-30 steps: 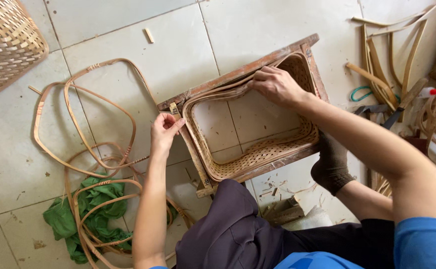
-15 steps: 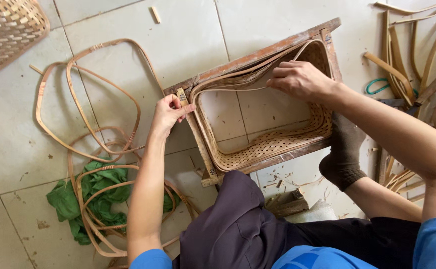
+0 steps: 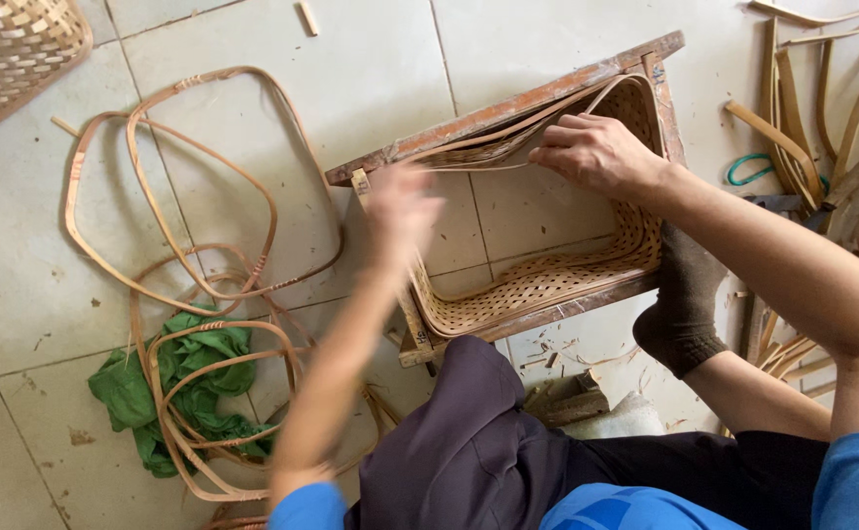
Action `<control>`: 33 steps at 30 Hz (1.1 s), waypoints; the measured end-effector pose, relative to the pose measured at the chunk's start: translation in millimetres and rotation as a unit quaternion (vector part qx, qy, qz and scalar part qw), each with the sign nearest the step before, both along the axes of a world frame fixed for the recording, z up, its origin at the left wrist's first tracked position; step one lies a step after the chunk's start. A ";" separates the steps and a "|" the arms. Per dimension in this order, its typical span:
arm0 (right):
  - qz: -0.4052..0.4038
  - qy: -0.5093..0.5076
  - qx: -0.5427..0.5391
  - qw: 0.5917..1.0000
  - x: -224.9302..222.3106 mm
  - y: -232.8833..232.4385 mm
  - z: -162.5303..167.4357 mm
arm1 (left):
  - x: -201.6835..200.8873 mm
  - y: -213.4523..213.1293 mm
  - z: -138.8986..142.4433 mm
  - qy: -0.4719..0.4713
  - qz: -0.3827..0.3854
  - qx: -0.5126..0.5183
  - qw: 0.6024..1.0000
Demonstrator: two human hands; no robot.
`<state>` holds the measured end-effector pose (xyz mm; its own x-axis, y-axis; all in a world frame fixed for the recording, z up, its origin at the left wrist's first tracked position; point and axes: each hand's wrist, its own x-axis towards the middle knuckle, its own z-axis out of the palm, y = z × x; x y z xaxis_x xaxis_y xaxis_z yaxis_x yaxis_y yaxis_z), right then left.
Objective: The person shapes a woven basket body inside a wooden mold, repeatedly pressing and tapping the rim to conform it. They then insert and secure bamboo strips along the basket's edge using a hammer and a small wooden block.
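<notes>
A rectangular wooden frame (image 3: 508, 106) lies on the tiled floor with a woven bamboo strip lining (image 3: 537, 285) curved around its inside. My right hand (image 3: 596, 152) presses the woven strip against the frame's far rail, fingers closed on it. My left hand (image 3: 402, 211) is blurred in motion at the frame's left corner, just inside the rail; whether it holds anything cannot be told. My foot in a dark sock (image 3: 680, 304) rests on the frame's near right side, and my knee in dark cloth (image 3: 459, 432) sits in front of it.
Bent rattan hoops (image 3: 169, 186) lie on the tiles at left, some over a green cloth (image 3: 179, 388). A woven basket (image 3: 12, 49) stands at the top left. More bent cane pieces (image 3: 803, 128) pile up at right. Wood scraps (image 3: 567, 397) lie beneath the frame.
My left hand has pulled quickly back and down from the frame's left corner and is now blurred. My right hand stays on the woven strip at the far rail. The view has shifted slightly.
</notes>
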<state>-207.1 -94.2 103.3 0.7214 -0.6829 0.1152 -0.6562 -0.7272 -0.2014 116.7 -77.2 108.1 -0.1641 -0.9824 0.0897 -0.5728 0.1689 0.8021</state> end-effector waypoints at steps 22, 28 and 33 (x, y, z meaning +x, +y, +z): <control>-0.254 -0.424 0.191 0.848 240.9 64.6 -44.7 | -177.0 -14.1 -72.6 -0.263 -0.070 -0.068 0.960; -0.265 -0.432 0.176 0.844 232.9 66.0 -32.0 | -178.4 -10.3 -81.3 -0.284 -0.062 -0.102 0.951; -0.254 -0.464 0.216 0.821 231.1 63.2 -36.4 | -179.3 -7.7 -83.9 -0.282 -0.073 -0.083 0.953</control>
<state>24.0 -30.9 66.8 0.0698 -0.9899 0.1231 -0.2710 -0.1376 -0.9527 -62.6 -84.9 24.2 -0.3658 -0.9254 0.0992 -0.8656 0.3775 0.3289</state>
